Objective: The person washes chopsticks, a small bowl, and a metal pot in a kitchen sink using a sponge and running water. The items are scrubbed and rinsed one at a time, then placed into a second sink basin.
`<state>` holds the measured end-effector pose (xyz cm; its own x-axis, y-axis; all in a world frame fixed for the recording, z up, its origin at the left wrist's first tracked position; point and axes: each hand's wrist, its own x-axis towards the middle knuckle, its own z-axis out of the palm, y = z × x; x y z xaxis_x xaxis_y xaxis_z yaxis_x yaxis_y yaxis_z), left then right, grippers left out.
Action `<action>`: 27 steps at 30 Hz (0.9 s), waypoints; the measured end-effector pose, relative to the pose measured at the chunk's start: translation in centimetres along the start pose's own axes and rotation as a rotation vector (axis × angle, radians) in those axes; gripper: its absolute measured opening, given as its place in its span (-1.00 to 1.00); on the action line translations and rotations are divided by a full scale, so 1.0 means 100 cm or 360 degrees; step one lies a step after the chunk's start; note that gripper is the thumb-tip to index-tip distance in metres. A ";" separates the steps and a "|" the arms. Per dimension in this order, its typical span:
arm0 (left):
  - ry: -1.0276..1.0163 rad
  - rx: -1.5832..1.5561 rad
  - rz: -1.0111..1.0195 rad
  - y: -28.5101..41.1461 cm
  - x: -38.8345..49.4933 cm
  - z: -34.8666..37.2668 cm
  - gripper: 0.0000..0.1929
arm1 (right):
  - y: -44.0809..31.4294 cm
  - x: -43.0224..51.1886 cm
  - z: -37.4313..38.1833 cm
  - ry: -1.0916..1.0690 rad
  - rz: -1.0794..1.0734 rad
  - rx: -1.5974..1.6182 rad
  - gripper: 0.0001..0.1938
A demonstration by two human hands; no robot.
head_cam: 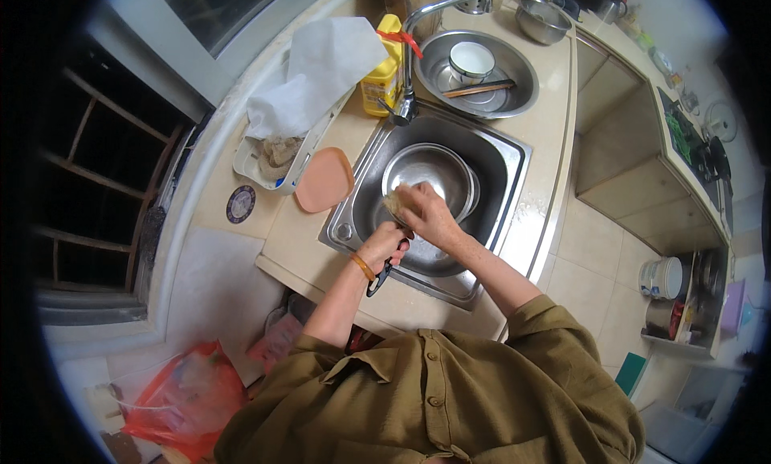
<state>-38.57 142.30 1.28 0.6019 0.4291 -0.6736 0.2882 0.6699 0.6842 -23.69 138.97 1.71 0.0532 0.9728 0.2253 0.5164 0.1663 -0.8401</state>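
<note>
My left hand point(384, 245) grips a utensil by its black handle point(379, 280), whose looped end sticks out toward me below the fist. The utensil's far end is mostly hidden behind my hands, so I cannot tell its exact kind. My right hand point(429, 216) pinches a tan scrubbing pad point(393, 204) against that hidden part. Both hands are over the near side of a stainless steel sink point(503, 157). Beneath and beyond them, a round metal basin point(421, 157) rests in the sink, with another metal rim showing beside it.
A chrome faucet point(408, 78) rises behind the sink beside a yellow bottle point(380, 81). Right of it, a metal basin point(527, 78) holds a white bowl point(471, 60) and chopsticks point(479, 89). A pink board-like piece point(325, 180) and a white rack point(250, 163) lie left.
</note>
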 end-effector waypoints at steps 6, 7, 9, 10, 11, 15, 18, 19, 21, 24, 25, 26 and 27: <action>-0.0072 0.0345 -0.0047 0.005 -0.012 -0.012 -0.81 | 0.000 -0.010 -0.016 -0.0448 -0.0458 -0.0404 -0.69; -0.0089 0.0400 -0.0076 0.007 -0.013 -0.013 -0.81 | 0.000 -0.009 -0.019 -0.0458 -0.0603 -0.0526 -0.70; -0.0150 0.0480 -0.0113 0.009 -0.014 -0.013 -0.80 | 0.000 -0.002 -0.025 -0.0470 -0.0893 -0.0766 -0.71; -0.0198 0.0502 -0.0142 0.012 -0.016 -0.010 -0.81 | -0.001 0.001 -0.027 -0.0477 -0.0980 -0.0898 -0.70; -0.0246 0.0523 -0.0170 0.013 -0.018 -0.009 -0.81 | -0.002 0.002 -0.029 -0.0501 -0.1009 -0.0952 -0.72; -0.0224 0.0643 -0.0217 0.007 -0.016 -0.005 -0.81 | -0.005 0.009 -0.033 -0.0533 -0.1138 -0.1174 -0.78; -0.0200 0.0685 -0.0176 -0.001 -0.014 0.001 -0.80 | 0.005 0.016 -0.035 -0.0481 -0.1036 -0.1251 -0.81; -0.0170 0.0715 -0.0156 -0.003 -0.014 0.004 -0.79 | 0.009 0.019 -0.037 -0.0457 -0.0969 -0.1261 -0.82; -0.0113 0.0777 -0.0117 -0.006 -0.017 0.010 -0.79 | 0.020 0.022 -0.043 -0.0481 -0.0604 -0.1435 -0.78; -0.0027 0.0628 -0.0002 -0.018 -0.013 0.011 -0.77 | 0.033 0.021 -0.056 -0.0265 -0.0227 -0.1587 -0.83; 0.0000 0.0569 0.0037 -0.020 -0.012 0.011 -0.77 | 0.031 0.019 -0.058 -0.0255 -0.0165 -0.1628 -0.83; 0.0013 0.0524 0.0053 -0.022 -0.011 0.011 -0.77 | 0.028 0.015 -0.060 -0.0245 -0.0102 -0.1669 -0.83; 0.0022 0.0478 0.0069 -0.024 -0.009 0.011 -0.76 | 0.023 0.010 -0.062 -0.0236 -0.0036 -0.1714 -0.82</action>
<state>-38.95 139.64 0.51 0.6090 0.4628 -0.6441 0.4711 0.4423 0.7632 -17.13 139.37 3.10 -0.0322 0.9931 0.1131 0.9982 0.0263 0.0534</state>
